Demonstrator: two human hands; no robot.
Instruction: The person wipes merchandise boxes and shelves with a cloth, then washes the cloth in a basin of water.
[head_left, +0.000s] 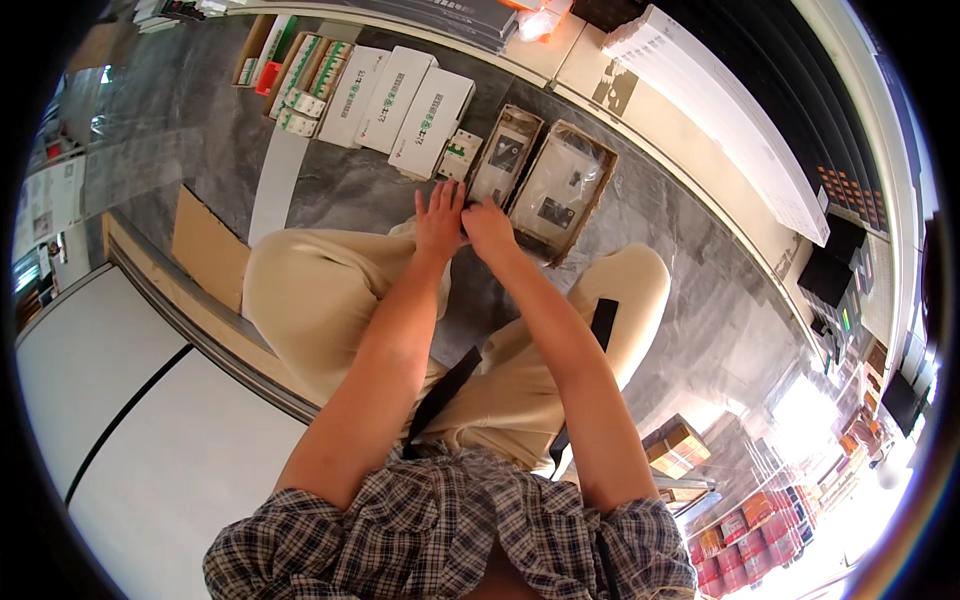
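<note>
My left hand (438, 225) is flat with its fingers stretched forward, just short of a white circuit breaker (459, 154) with green markings. My right hand (487, 229) has curled fingers and meets my left at the thumb side. It lies at the near end of a narrow open cardboard box (507, 154), which contains plastic-wrapped pieces. Whether anything small is pinched between the hands is hidden. Right of the narrow box is a wider open cardboard box (564, 187) with more clear-wrapped items inside.
Left of the breaker, three white printed cartons (429, 124) stand in a row. Beyond them are boxes of breakers (304, 94). A cardboard sheet (206, 244) leans by a white-topped cabinet (187, 420) at left. Shelving (660, 135) curves along the far right.
</note>
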